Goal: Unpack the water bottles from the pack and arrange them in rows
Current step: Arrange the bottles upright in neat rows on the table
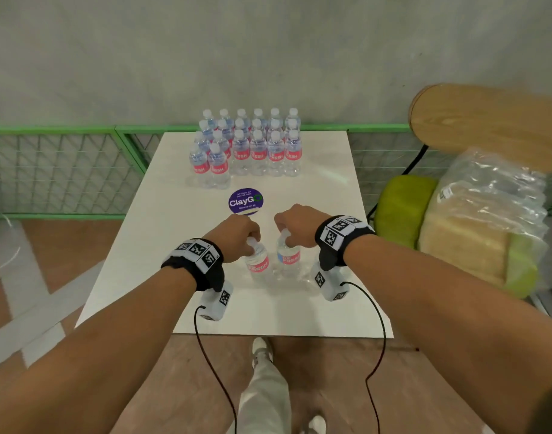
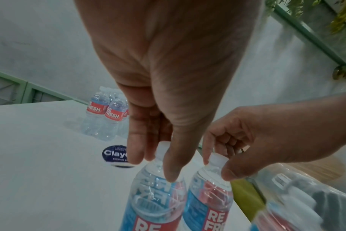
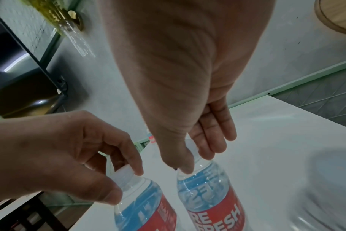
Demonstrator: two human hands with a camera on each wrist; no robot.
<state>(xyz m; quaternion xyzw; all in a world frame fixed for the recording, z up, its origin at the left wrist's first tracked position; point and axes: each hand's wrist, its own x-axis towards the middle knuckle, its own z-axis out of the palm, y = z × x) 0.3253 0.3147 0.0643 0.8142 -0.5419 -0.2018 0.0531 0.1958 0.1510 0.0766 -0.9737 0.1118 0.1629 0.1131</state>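
Two water bottles near the front of the white table (image 1: pixel 315 170), upright and side by side, each pinched at its white cap from above. Left hand (image 1: pixel 238 234) closed by thumb and fingertips on the cap of the left bottle (image 1: pixel 258 264); right hand (image 1: pixel 295 228) clamped the same way on the cap of the right bottle (image 1: pixel 288 256). Whether the bases are lifted or touching the surface: cannot tell.

Further back, past the round purple ClayGo sticker (image 1: pixel 246 201), the arranged rows of bottles (image 1: pixel 252 145), packed close, with two standing forward at the left end and open space beside them. Off to the right, crumpled clear plastic wrap (image 1: pixel 494 195) heaped on a green seat (image 1: pixel 403 202).

Likely risks from here:
- A cap-only pinch gives little control of a full bottle; swinging during the carry, then a slip or a tilted landing.
- Two bottles moved at once and so near each other; a knock between them could loosen one grip.
- Tight spacing in the rows; a base set down against a neighbour could topple several like skittles.
- Smooth tabletop; a bottle released off vertical could skid or tip.
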